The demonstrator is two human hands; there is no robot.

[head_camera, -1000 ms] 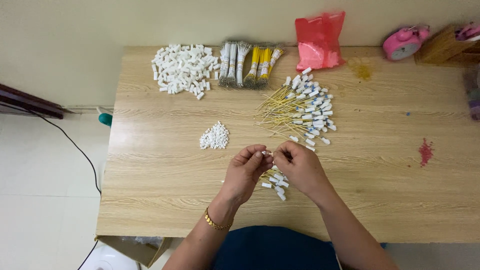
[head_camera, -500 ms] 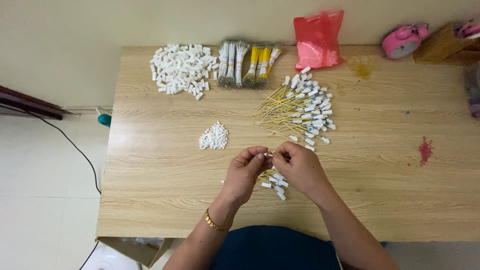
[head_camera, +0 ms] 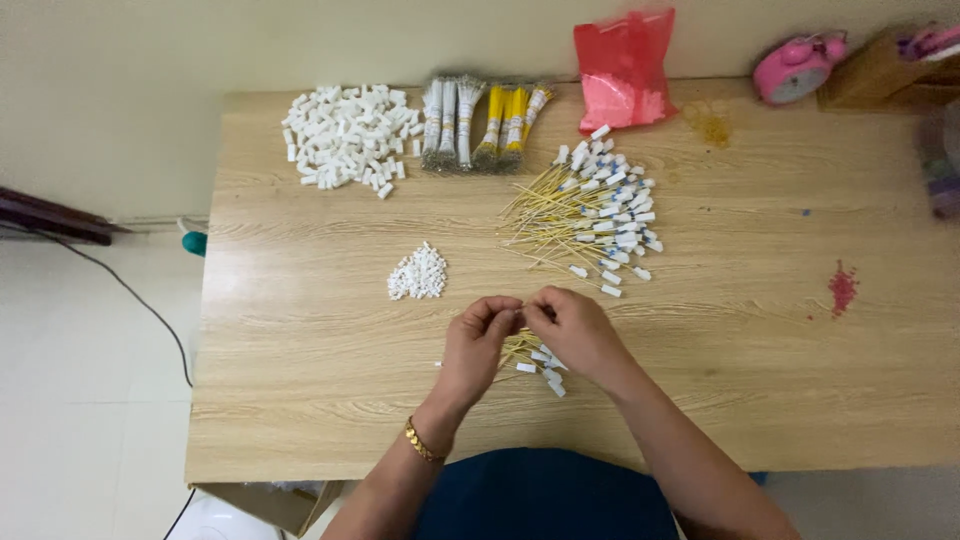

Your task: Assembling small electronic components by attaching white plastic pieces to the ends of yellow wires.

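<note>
Over the tabletop (head_camera: 300,400) I see my left hand (head_camera: 478,342) and right hand (head_camera: 572,332) pinching one small piece together; yellow tagged wires (head_camera: 535,360) lie beneath them.

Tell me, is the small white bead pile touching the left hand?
Apart. The head view shows bare table between the bead pile and the left hand.

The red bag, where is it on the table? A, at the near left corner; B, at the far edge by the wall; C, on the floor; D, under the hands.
B: the red bag stands at the far edge of the table, against the wall, well beyond the left hand and the right hand.
</note>
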